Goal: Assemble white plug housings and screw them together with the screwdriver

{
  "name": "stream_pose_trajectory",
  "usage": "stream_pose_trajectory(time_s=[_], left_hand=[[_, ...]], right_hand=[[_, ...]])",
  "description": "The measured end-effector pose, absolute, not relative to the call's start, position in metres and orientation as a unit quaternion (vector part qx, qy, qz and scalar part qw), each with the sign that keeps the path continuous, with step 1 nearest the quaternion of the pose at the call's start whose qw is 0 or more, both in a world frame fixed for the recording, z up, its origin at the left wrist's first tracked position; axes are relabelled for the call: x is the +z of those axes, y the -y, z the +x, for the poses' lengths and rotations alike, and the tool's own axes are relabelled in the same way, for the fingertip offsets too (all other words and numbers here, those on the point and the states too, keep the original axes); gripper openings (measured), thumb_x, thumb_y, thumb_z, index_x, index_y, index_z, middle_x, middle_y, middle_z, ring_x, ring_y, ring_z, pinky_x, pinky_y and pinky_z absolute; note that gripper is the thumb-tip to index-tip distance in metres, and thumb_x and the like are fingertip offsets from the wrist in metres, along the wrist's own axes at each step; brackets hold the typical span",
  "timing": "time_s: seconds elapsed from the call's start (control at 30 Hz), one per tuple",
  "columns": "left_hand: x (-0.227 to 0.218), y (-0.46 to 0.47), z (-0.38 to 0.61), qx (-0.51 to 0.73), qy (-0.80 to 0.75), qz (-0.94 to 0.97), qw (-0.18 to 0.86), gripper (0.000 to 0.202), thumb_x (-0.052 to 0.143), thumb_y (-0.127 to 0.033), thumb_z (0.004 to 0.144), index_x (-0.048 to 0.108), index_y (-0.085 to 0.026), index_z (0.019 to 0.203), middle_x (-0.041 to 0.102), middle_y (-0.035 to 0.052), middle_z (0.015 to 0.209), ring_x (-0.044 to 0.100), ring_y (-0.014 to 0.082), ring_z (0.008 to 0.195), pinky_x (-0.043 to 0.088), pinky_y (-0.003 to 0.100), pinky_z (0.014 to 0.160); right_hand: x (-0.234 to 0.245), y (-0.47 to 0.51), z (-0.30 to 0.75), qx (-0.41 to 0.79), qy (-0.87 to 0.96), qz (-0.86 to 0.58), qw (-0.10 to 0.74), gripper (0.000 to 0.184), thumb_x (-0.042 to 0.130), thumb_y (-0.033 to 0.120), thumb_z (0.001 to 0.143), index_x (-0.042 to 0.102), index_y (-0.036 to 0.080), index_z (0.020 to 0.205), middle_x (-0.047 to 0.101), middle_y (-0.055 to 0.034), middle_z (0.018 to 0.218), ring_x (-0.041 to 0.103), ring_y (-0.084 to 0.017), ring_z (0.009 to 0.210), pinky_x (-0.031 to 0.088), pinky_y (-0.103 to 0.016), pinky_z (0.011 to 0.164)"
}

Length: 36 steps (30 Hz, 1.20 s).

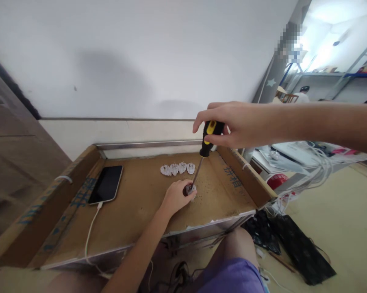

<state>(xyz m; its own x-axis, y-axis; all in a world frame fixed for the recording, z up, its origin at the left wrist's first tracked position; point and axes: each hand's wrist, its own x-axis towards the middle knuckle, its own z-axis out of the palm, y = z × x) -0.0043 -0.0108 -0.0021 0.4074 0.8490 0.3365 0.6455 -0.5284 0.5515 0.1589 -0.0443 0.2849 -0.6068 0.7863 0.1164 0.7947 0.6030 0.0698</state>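
Note:
My right hand grips the black and yellow handle of a screwdriver from above, with its index finger lifted off. The shaft slants down to the left, and its tip meets a small clear plastic plug piece. My left hand pinches that piece against the cardboard; its fingers hide part of it. Just behind stands a row of several similar clear plug pieces with metal pins pointing up. Tiny dark specks, perhaps small screws, lie scattered to the right of the left hand.
The cardboard-lined tray has raised side walls, with a white wall behind it. At left lies a phone with a white cable running over the front edge. On the right, a table carries cables; black bags lie on the floor.

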Motion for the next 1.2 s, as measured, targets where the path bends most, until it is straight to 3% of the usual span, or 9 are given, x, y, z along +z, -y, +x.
stream_pose_trajectory(time_s=[0.1,0.2,0.3,0.4,0.73,0.87,1.0,1.2], left_hand=[[-0.003,0.010,-0.004,0.303,-0.455,0.821,0.165,0.023,0.057,-0.032,0.079,0.062,-0.024,0.100,0.068,0.0019,0.093,0.061,0.0198,0.087,0.045,0.032,0.081],[-0.002,0.010,-0.004,0.305,-0.454,0.820,0.168,0.022,0.057,-0.030,0.079,0.063,-0.024,0.100,0.068,0.0019,0.094,0.061,0.0199,0.087,0.045,0.033,0.082],[-0.001,0.010,-0.004,0.305,-0.453,0.819,0.176,0.026,0.060,-0.031,0.076,0.062,-0.024,0.101,0.068,0.0017,0.097,0.061,0.0204,0.089,0.045,0.033,0.082],[0.000,0.010,-0.004,0.305,-0.451,0.818,0.187,0.030,0.063,-0.032,0.074,0.061,-0.024,0.102,0.068,0.0016,0.102,0.061,0.0209,0.093,0.045,0.033,0.085],[0.002,0.011,-0.004,0.309,-0.452,0.814,0.194,0.033,0.065,-0.031,0.073,0.060,-0.023,0.105,0.067,0.0022,0.106,0.060,0.0211,0.097,0.044,0.034,0.089],[0.001,0.011,-0.003,0.308,-0.456,0.811,0.197,0.031,0.064,-0.032,0.074,0.061,-0.023,0.103,0.067,0.0020,0.106,0.060,0.0213,0.098,0.044,0.035,0.089],[0.001,0.011,-0.003,0.303,-0.457,0.813,0.197,0.028,0.064,-0.032,0.074,0.061,-0.023,0.101,0.068,0.0018,0.103,0.061,0.0208,0.095,0.045,0.033,0.086],[-0.001,0.009,-0.004,0.326,-0.428,0.821,0.192,0.026,0.059,-0.029,0.079,0.060,-0.022,0.103,0.067,0.0033,0.103,0.060,0.0199,0.096,0.045,0.033,0.087]], right_hand=[[0.290,0.053,0.154,-0.051,0.881,-0.471,0.001,0.040,0.057,0.028,0.076,0.051,0.027,0.115,0.056,-0.0028,0.104,0.052,-0.009,0.064,0.041,-0.026,0.061],[0.290,0.056,0.150,-0.067,0.874,-0.481,-0.006,0.031,0.053,0.029,0.079,0.054,0.025,0.110,0.056,-0.0029,0.104,0.053,-0.010,0.069,0.040,-0.027,0.064],[0.289,0.053,0.151,-0.067,0.880,-0.470,0.002,0.037,0.055,0.031,0.077,0.050,0.025,0.114,0.054,-0.0027,0.107,0.053,-0.011,0.072,0.039,-0.026,0.064],[0.288,0.049,0.155,-0.073,0.883,-0.463,-0.008,0.034,0.053,0.036,0.079,0.052,0.024,0.111,0.055,-0.0027,0.102,0.053,-0.012,0.075,0.037,-0.027,0.066],[0.284,0.056,0.152,-0.072,0.891,-0.446,0.039,0.027,0.055,0.026,0.078,0.056,0.022,0.105,0.053,-0.0030,0.105,0.051,-0.011,0.078,0.037,-0.025,0.068],[0.286,0.052,0.152,-0.092,0.881,-0.464,-0.001,0.027,0.054,0.037,0.079,0.057,0.023,0.102,0.055,-0.0029,0.099,0.053,-0.013,0.077,0.037,-0.027,0.067],[0.291,0.055,0.150,-0.069,0.867,-0.493,-0.019,0.037,0.057,0.039,0.077,0.051,0.028,0.112,0.055,-0.0015,0.104,0.055,-0.012,0.074,0.038,-0.027,0.064],[0.297,0.061,0.145,-0.026,0.872,-0.488,-0.036,0.022,0.059,0.035,0.077,0.058,0.028,0.098,0.059,0.0022,0.091,0.056,-0.011,0.074,0.039,-0.025,0.065]])
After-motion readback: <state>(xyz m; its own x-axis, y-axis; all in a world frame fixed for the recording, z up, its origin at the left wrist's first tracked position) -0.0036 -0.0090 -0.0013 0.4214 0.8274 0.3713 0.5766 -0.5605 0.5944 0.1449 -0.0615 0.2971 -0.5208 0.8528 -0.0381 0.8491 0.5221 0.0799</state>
